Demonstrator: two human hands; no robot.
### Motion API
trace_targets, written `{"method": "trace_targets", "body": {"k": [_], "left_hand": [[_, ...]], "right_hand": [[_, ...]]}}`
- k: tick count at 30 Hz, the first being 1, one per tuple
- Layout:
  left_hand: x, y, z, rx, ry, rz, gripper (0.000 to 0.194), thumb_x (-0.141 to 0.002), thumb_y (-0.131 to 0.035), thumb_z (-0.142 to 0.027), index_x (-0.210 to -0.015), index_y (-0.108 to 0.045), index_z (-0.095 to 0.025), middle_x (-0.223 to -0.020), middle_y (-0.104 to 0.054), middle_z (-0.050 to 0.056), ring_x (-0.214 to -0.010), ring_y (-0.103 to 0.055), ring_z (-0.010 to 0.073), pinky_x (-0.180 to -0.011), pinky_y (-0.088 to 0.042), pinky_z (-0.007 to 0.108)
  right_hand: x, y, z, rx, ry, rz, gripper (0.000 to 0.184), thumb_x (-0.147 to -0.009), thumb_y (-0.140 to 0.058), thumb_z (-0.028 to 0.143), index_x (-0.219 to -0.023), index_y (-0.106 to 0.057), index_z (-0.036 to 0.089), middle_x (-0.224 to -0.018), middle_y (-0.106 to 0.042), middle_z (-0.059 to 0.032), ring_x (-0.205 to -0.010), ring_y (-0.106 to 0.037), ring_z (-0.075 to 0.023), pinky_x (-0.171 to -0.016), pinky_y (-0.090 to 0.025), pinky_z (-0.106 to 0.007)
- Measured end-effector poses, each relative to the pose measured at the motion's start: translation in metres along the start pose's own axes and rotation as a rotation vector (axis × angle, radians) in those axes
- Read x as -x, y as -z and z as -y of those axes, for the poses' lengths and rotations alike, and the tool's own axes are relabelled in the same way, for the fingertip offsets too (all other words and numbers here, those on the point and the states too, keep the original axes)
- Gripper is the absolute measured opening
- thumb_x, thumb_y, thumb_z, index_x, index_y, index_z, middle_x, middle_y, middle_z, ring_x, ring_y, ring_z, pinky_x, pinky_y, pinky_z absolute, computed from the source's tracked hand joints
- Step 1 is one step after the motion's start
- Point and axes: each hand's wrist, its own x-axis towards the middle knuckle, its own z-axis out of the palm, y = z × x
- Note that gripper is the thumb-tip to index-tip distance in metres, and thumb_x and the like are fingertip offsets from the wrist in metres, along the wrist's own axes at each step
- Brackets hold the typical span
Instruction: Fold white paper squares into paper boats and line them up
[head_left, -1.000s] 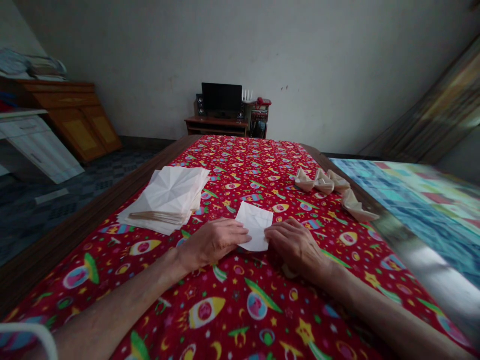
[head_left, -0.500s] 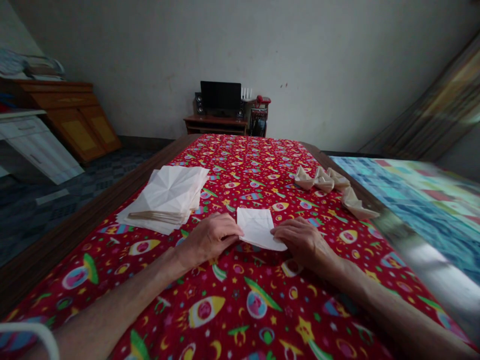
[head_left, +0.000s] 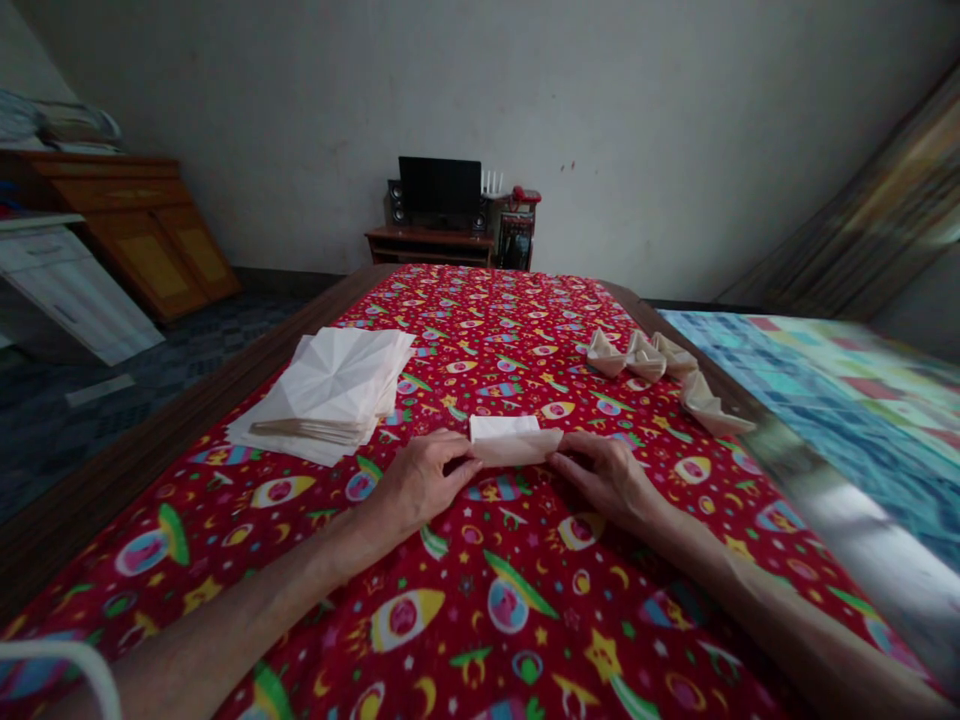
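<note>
A small sheet of white paper (head_left: pixel 514 450) lies on the red patterned tablecloth between my hands, its near part folded up over the far part. My left hand (head_left: pixel 435 470) pinches the paper's left corner between thumb and fingers. At the other end, my right hand (head_left: pixel 600 472) grips the right corner the same way. To the left is a stack of creased white paper sheets (head_left: pixel 337 375). Several folded paper boats (head_left: pixel 645 357) stand in a group on the right, with another folded paper piece (head_left: pixel 709 408) nearer me.
The tablecloth (head_left: pixel 487 620) covers a long table with dark wooden edges (head_left: pixel 150 445). Beyond it, a monitor (head_left: pixel 439 186) and speakers sit on a desk by the wall. A wooden cabinet (head_left: pixel 161 240) stands at left; a bed-like surface with a coloured cover (head_left: pixel 810 390) is at right.
The near edge of the paper has been lifted and folded over away from me. Both hands have moved slightly forward with it, still holding its corners.
</note>
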Motion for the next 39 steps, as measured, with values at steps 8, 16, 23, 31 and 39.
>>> {"method": "trace_targets", "body": {"k": [8, 16, 23, 31, 39], "left_hand": [[-0.007, -0.002, -0.007, -0.074, 0.238, 0.037, 0.013, -0.084, -0.053, -0.026, -0.078, -0.059, -0.017, -0.066, -0.064, 0.0, -0.06, -0.058, 0.0142, -0.057, -0.038, 0.024], [-0.012, -0.005, -0.008, -0.041, 0.334, 0.01, 0.07, -0.083, -0.055, -0.022, -0.143, -0.02, -0.014, -0.076, -0.07, -0.001, -0.068, -0.062, 0.0155, -0.066, -0.043, 0.026], [-0.013, -0.009, -0.008, -0.206, 0.34, 0.038, 0.073, -0.083, -0.057, -0.022, -0.145, -0.017, -0.017, -0.077, -0.07, -0.004, -0.068, -0.062, 0.0151, -0.063, -0.042, 0.025], [-0.017, -0.01, -0.014, -0.374, 0.322, 0.053, 0.063, -0.085, -0.054, -0.025, -0.142, -0.028, -0.021, -0.075, -0.07, -0.004, -0.068, -0.065, 0.0177, -0.059, -0.042, 0.027], [-0.012, -0.01, -0.013, -0.46, 0.126, 0.078, 0.026, -0.09, -0.046, -0.024, -0.111, -0.061, -0.026, -0.098, -0.068, 0.0, -0.087, -0.064, 0.0179, -0.069, -0.047, 0.026]], "right_hand": [[-0.01, -0.014, 0.005, 0.131, -0.202, -0.074, 0.028, -0.085, -0.049, 0.037, -0.065, -0.058, 0.019, -0.057, -0.057, 0.0011, -0.053, -0.051, -0.0124, -0.051, -0.032, -0.023], [-0.011, -0.013, 0.014, 0.298, -0.212, -0.072, 0.027, -0.087, -0.048, 0.036, -0.067, -0.055, 0.019, -0.063, -0.06, 0.0002, -0.057, -0.053, -0.0122, -0.055, -0.03, -0.024], [-0.012, -0.015, 0.016, 0.438, -0.082, -0.085, 0.025, -0.091, -0.044, 0.03, -0.07, -0.053, 0.019, -0.068, -0.061, -0.0019, -0.062, -0.054, -0.0129, -0.059, -0.032, -0.024], [-0.014, -0.017, 0.017, 0.554, -0.087, -0.096, 0.025, -0.091, -0.045, 0.03, -0.073, -0.058, 0.02, -0.071, -0.066, -0.0027, -0.068, -0.061, -0.0152, -0.061, -0.033, -0.026], [-0.014, -0.02, 0.01, 0.67, -0.103, -0.128, 0.026, -0.09, -0.045, 0.034, -0.085, -0.067, 0.02, -0.081, -0.071, -0.0058, -0.071, -0.063, -0.0186, -0.064, -0.035, -0.028]]}}
